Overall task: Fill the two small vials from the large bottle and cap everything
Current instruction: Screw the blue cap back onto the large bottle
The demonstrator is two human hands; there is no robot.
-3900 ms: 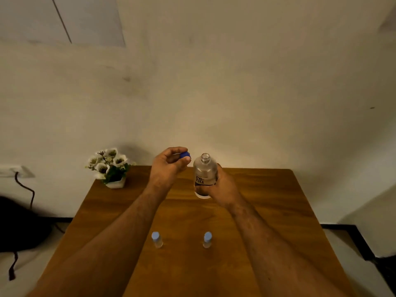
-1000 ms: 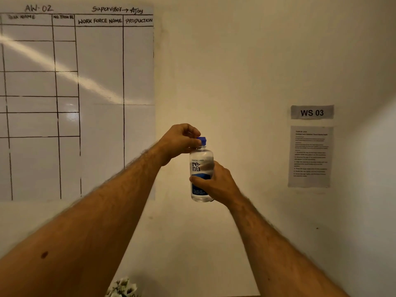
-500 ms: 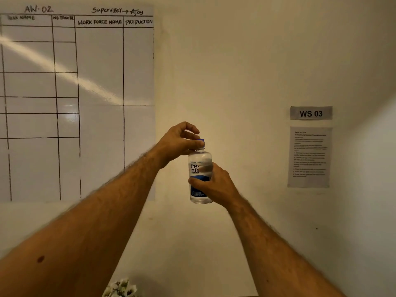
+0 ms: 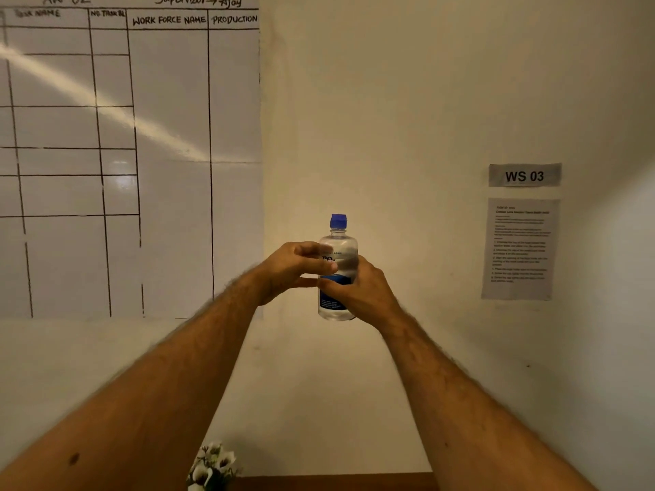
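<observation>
**Left hand off the cap, bottle held up at eye level**

The left hand (image 4: 294, 269) has dropped from the blue cap (image 4: 338, 221) to the shoulder of the large bottle (image 4: 338, 278), where its fingers now lie loosely curved against the front of the label; whether they truly grip or only touch is blurred, so I cannot tell. The cap now stands bare above both hands and looks seated on the neck.

Just right of that hand, the bottle stands upright, raised in front of the wall rather than over the table. The right hand (image 4: 358, 292) wraps its lower half from behind and the side, thumb across the blue label, carrying the weight.

The two small vials are out of view, somewhere below the hands; only a strip of the table (image 4: 336, 481) and a flower pot (image 4: 212, 466) show under the left forearm.

Risks, as I judge them: if the cap is only part-turned, tilting or setting the bottle down hard could leak liquid. With the gaze up, lowering the bottle blind could knock over a vial beneath the hands. A clear, smooth bottle may also slip during a change of hands.
</observation>
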